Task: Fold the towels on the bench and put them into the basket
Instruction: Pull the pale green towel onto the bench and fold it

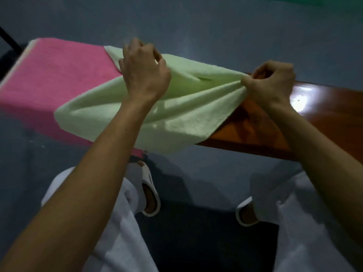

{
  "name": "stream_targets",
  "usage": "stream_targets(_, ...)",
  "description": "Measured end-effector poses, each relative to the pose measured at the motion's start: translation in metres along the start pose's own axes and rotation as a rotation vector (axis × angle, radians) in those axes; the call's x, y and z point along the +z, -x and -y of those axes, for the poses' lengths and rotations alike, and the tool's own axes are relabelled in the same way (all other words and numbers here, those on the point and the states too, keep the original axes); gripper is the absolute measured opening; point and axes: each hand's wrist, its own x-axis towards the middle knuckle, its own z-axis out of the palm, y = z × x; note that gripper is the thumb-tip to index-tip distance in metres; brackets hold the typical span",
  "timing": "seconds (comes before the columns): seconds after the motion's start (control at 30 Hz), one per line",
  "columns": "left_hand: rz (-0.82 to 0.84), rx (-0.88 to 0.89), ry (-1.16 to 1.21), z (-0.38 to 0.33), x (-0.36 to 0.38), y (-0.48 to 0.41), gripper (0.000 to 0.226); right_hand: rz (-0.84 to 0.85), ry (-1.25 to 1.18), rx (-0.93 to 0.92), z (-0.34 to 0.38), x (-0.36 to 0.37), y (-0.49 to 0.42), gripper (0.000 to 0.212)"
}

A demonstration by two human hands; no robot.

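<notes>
A pale green towel (176, 114) is stretched above a glossy brown wooden bench (324, 118), its lower part hanging over the bench's near edge. My left hand (143, 73) grips the towel's far left part with curled fingers. My right hand (273, 81) pinches its bunched right end. A pink towel (59, 79) lies flat over the left part of the bench, partly under the green one. No basket is in view.
The bench runs from left to right across a blue-grey floor (196, 26). Below it are my legs in white trousers (117, 222) and feet in white slippers (151, 195). A dark bar (7, 36) crosses the far left edge.
</notes>
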Motion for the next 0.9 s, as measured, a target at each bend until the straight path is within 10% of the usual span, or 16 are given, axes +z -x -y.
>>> stream_targets(0.9, 0.537, -0.025, 0.017, -0.076, 0.053, 0.059, 0.017, 0.154, 0.304, 0.231, -0.111, -0.086, -0.029, 0.024)
